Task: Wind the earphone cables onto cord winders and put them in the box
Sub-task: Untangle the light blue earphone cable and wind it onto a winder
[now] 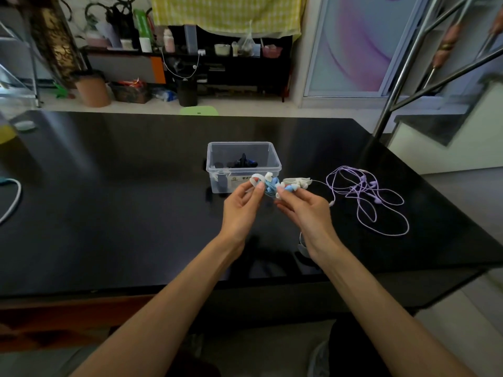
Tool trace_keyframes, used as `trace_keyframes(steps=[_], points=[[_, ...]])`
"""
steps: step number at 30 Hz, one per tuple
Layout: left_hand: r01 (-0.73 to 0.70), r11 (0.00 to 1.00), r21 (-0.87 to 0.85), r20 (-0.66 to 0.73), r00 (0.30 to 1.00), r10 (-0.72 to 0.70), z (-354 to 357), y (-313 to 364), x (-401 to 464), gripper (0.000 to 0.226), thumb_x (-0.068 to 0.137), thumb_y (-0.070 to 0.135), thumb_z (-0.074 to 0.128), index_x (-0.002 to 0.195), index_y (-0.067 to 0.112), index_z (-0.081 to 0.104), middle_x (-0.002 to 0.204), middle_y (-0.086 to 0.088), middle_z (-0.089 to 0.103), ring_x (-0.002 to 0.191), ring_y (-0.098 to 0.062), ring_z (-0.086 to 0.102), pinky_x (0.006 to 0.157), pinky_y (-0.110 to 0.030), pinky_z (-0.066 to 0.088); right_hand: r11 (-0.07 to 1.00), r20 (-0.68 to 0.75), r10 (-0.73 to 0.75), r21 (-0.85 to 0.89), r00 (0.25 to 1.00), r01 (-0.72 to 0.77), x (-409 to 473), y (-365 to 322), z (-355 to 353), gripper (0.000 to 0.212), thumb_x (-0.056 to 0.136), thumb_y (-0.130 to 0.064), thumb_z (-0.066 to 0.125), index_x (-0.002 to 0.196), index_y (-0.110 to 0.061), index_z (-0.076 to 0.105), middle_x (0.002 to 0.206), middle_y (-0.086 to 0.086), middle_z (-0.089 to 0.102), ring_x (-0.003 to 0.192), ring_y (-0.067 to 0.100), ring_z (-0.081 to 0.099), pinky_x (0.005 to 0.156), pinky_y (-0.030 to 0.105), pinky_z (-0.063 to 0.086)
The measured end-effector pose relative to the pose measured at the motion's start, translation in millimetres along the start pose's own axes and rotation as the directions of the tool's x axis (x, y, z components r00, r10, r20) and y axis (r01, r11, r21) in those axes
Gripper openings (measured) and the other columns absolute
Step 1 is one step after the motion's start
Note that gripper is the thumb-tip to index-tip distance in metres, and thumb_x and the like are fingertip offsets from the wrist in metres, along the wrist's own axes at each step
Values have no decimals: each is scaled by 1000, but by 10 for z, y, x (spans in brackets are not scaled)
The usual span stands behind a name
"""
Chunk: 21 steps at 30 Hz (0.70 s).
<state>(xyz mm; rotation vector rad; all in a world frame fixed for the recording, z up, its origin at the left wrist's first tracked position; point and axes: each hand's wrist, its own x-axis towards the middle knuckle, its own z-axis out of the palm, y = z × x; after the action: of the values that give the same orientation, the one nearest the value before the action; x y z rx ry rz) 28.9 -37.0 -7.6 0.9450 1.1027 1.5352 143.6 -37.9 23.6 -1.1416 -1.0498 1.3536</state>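
Observation:
Both hands hold one white cord winder (261, 179) wrapped with a blue earphone cable (272, 187), lifted just in front of the clear plastic box (268, 155). My left hand (241, 206) pinches the winder's left end. My right hand (306, 206) grips the right side, with blue earbuds at its fingertips. Dark wound earphones (243, 161) lie inside the box. Another white winder (297, 181) rests on the black table (122, 191) right of the box. Loose purple earphones (366, 195) sprawl further right.
A white cable (12, 202) curls at the table's left edge. A yellowish object (6, 131) stands at the far left corner. A metal stair frame (402, 77) rises behind the table's right corner. Shelves and bins line the back wall.

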Motion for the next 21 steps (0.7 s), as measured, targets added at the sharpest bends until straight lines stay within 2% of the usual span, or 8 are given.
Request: trace_keyframes(steps=[3, 6, 9, 12, 14, 17, 19, 21], points=[[-58, 991, 117, 58, 997, 52, -43, 42, -2, 17, 90, 19, 61, 106, 19, 68, 97, 9, 72, 91, 2, 65, 81, -13, 50, 997, -94, -60, -48, 994, 56, 29, -36, -23, 5, 84, -18, 69, 88, -18, 70, 88, 3, 72, 80, 8, 66, 77, 17, 55], [-102, 963, 248, 112, 991, 76, -143, 126, 67, 23, 87, 15, 66, 109, 10, 70, 94, 3, 73, 88, -3, 66, 80, -15, 51, 988, -98, -77, -139, 992, 63, 119, -80, -42, 11, 83, -17, 70, 93, -16, 71, 83, 1, 71, 75, 5, 66, 63, 11, 53], [-189, 871, 454, 182, 976, 117, -287, 406, 369, 34, 81, 13, 72, 114, 7, 67, 99, -8, 72, 81, -8, 65, 73, -13, 52, 957, -12, -111, -269, 994, 104, 373, -205, 39, 6, 82, -19, 72, 88, -18, 73, 81, 2, 73, 81, 14, 69, 70, 26, 58], [-268, 572, 775, 249, 962, 112, -386, 856, 879, 34, 79, 31, 73, 111, 21, 67, 102, 2, 72, 87, -4, 65, 79, -25, 55, 864, 108, -174, -460, 979, 204, 779, -493, 211, 15, 81, -22, 73, 95, -17, 73, 88, 1, 73, 84, 12, 69, 83, 33, 57], [-288, 252, 924, 273, 957, 94, -377, 1095, 1188, 29, 80, 42, 70, 104, 26, 69, 98, 7, 71, 84, -4, 62, 73, -25, 51, 762, 179, -162, -602, 971, 238, 1079, -711, 363, 24, 80, -21, 73, 101, -10, 72, 90, 3, 72, 85, 12, 68, 80, 27, 57], [-299, -221, 928, 311, 950, 23, -287, 1159, 1523, 33, 81, 50, 66, 101, 25, 71, 96, 5, 69, 83, -12, 55, 76, -28, 34, 535, 258, 33, -821, 966, 201, 1520, -821, 612, 26, 78, -20, 75, 99, -7, 70, 88, 6, 70, 80, 13, 67, 73, 25, 56], [-284, -346, 894, 286, 957, -46, -244, 1052, 1689, 38, 80, 53, 65, 103, 23, 69, 98, 0, 68, 91, -19, 57, 85, -33, 33, 356, 251, 160, -917, 955, 182, 1803, -756, 735, 28, 75, -23, 78, 97, -7, 70, 90, 5, 71, 82, 12, 66, 75, 26, 56], [-279, -347, 895, 247, 960, -134, -249, 913, 1815, 43, 78, 54, 66, 106, 23, 67, 103, -1, 68, 99, -19, 59, 92, -34, 33, 187, 235, 250, -964, 939, 191, 2016, -673, 807, 30, 73, -27, 79, 93, -8, 68, 90, 3, 70, 83, 13, 65, 79, 29, 54]])
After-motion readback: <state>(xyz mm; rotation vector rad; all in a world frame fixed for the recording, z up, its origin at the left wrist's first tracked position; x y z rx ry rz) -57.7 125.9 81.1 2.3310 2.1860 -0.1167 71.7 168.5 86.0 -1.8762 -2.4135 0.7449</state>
